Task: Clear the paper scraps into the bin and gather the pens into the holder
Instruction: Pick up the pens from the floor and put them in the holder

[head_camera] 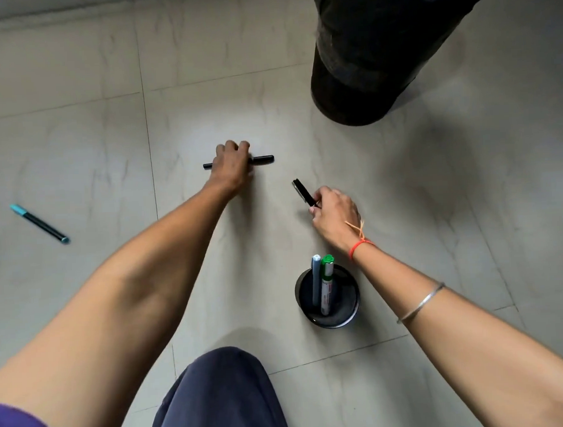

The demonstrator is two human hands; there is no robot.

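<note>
Head view: the left hand [232, 165] curls over a black pen [263, 159] on the floor, seemingly gripping it. The right hand [334, 213] pinches another black pen [303, 191] beyond the holder [347, 310].

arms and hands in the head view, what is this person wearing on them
Both forearms are bare. The left hand has nothing on it or its wrist; a purple sleeve shows at the upper arm. The right hand has an orange-red thread bracelet tied at the wrist, its loose ends sticking out, and a thin silver bangle sits further up the forearm. No rings show on the visible fingers.
</note>
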